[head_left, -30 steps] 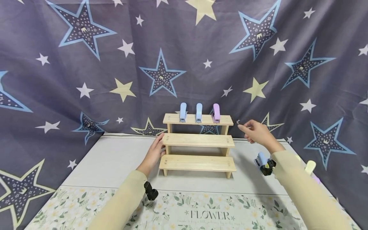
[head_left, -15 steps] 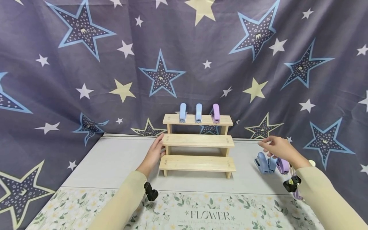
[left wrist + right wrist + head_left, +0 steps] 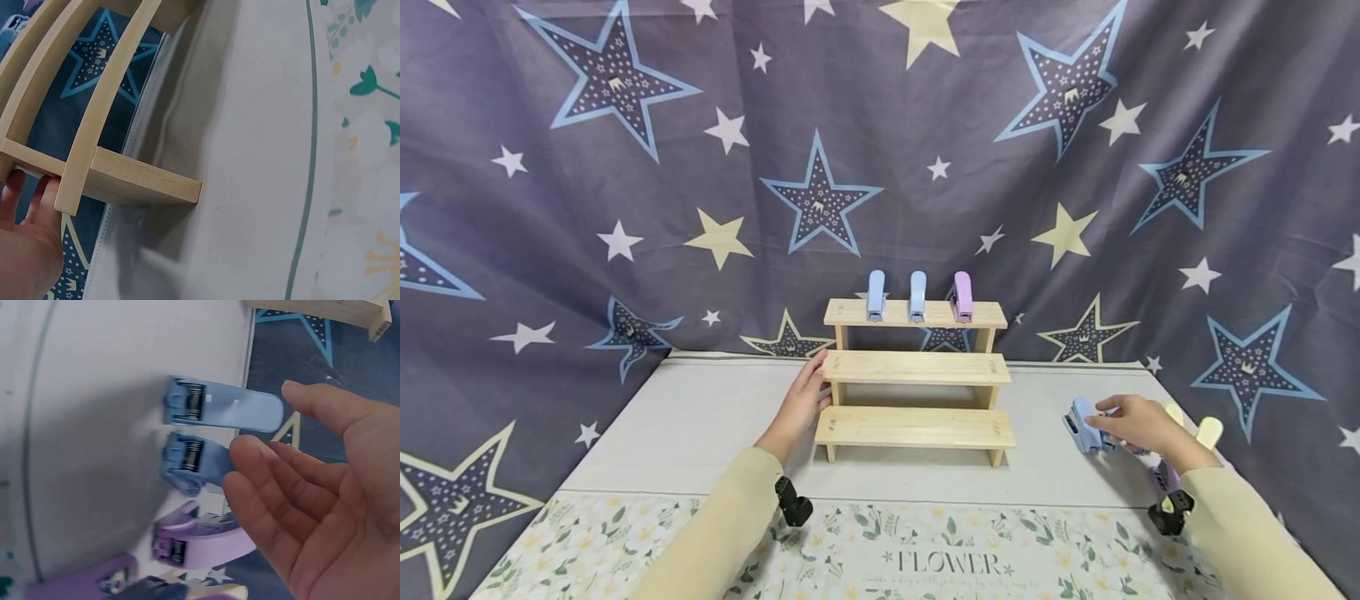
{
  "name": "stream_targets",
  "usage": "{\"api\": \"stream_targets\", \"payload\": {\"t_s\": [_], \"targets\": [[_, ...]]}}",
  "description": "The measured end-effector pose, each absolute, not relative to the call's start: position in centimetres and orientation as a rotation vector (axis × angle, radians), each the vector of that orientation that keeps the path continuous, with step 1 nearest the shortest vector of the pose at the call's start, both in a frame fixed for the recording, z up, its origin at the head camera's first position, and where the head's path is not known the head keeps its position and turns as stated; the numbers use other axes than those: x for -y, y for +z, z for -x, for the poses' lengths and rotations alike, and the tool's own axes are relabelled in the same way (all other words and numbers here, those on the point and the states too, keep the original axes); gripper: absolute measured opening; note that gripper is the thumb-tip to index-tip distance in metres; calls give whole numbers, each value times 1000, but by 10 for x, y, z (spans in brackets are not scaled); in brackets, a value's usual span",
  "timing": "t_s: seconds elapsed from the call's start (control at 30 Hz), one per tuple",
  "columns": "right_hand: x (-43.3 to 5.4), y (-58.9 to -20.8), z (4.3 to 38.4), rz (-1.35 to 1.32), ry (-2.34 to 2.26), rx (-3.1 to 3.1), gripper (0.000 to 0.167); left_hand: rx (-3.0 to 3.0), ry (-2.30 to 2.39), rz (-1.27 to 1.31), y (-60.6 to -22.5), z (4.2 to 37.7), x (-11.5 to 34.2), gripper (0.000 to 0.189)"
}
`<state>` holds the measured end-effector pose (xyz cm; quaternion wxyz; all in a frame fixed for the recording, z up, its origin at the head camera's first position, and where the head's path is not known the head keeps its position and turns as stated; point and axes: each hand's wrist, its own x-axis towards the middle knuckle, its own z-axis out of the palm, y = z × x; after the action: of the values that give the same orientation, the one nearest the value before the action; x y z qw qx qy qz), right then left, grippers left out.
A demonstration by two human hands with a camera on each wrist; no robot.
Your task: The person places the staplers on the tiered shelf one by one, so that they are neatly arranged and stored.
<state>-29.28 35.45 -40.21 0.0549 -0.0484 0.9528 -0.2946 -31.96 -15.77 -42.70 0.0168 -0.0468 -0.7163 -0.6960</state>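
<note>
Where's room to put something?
The middle shelf and bottom shelf are bare. So is the table left of the left hand, and between the bottom shelf and staplers crowded around the right hand. The top shelf has three.

Bright, even light reaches the wooden shelf (image 3: 917,367) in front of me, soft shadows beneath it; my wrist views are dimmer, the left bowing it, the right softly blurring blue staplers (image 3: 250,412) to its right.

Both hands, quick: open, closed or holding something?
Left hand: holding the wooden tiered rack.
Right hand: open, holding nothing, near a light-blue stapler.
</note>
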Motion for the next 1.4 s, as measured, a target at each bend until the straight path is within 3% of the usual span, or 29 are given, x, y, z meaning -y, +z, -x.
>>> {"api": "stream_targets", "payload": {"t_s": [0.37,0.6,1.4], "targets": [[-347,-419,288,170,-773,-2990,59,2229,-2155,159,-428,320,157,49],[-342,-424,287,163,-821,-2948,33,2216,-2168,157,-427,321,159,50],[-342,-427,284,168,-901,-2963,34,2230,-2174,126,-428,324,158,50]]}}
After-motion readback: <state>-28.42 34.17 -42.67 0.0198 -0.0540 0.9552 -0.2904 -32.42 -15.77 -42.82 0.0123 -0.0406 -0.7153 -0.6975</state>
